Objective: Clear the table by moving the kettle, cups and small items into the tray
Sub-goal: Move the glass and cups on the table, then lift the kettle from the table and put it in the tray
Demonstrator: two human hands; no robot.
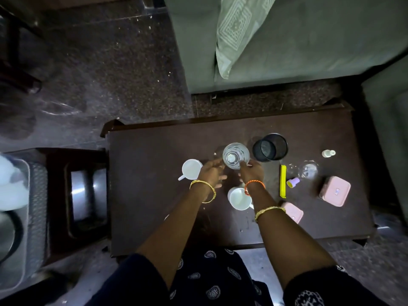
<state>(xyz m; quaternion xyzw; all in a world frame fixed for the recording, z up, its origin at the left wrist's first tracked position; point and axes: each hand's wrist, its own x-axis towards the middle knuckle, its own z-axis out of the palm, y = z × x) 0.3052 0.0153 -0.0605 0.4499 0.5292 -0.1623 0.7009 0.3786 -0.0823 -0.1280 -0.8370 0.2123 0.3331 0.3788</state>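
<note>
1. Both hands meet at a clear glass (235,155) near the middle of the dark desk (154,195); the left hand (210,172) and right hand (251,171) each press fingers against its sides.
2. One white cup (191,169) stands just left of the left hand, another (239,198) lies under the right wrist.
3. The tray (33,195) sits far left, holding the kettle (8,235).

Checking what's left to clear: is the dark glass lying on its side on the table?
No, the dark glass stands upright on the table, its open mouth facing up, beside the clear glass held by both hands.
</note>
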